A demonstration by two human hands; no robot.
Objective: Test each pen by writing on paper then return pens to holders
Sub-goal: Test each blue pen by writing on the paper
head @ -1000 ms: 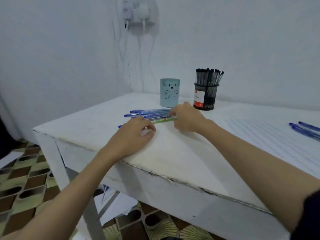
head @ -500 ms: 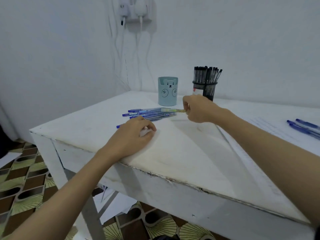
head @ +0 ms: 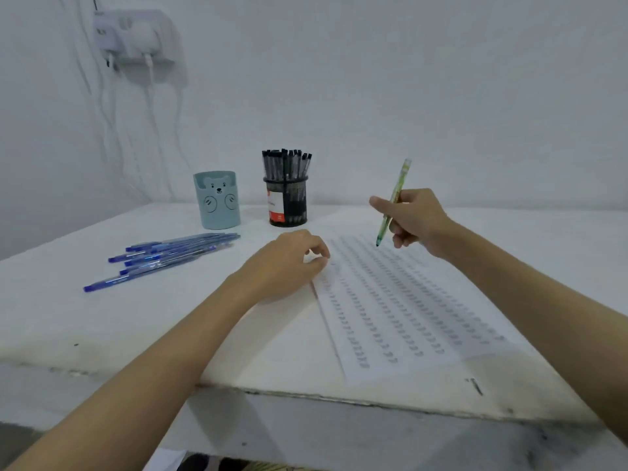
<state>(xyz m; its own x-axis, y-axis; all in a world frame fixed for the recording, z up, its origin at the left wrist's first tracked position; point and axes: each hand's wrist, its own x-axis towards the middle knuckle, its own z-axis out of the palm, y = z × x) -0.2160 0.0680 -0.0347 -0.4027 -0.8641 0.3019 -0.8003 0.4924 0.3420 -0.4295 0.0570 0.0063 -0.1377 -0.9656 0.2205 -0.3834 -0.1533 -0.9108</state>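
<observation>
My right hand (head: pixel 416 220) grips a green pen (head: pixel 396 192) upright, its tip just above the top of a sheet of paper (head: pixel 404 307) filled with rows of small marks. At the sheet's left edge rests my left hand (head: pixel 289 263), fingers loosely curled, holding nothing. Several blue pens (head: pixel 163 258) lie in a loose bundle on the white table (head: pixel 136 317) to the left. Behind them stand a light-blue bear holder (head: pixel 217 200) and a black mesh holder (head: pixel 287 202) full of black pens.
A wall socket with plugged chargers (head: pixel 136 39) and hanging cables sits at the upper left. The table's worn front edge (head: pixel 339 399) runs across below the paper. A small dark mark (head: pixel 475 385) lies near the front right.
My right hand lifted the green pen off the blue pile and carried it right, over the paper. My left hand moved right to the sheet's edge. The view swung right.
</observation>
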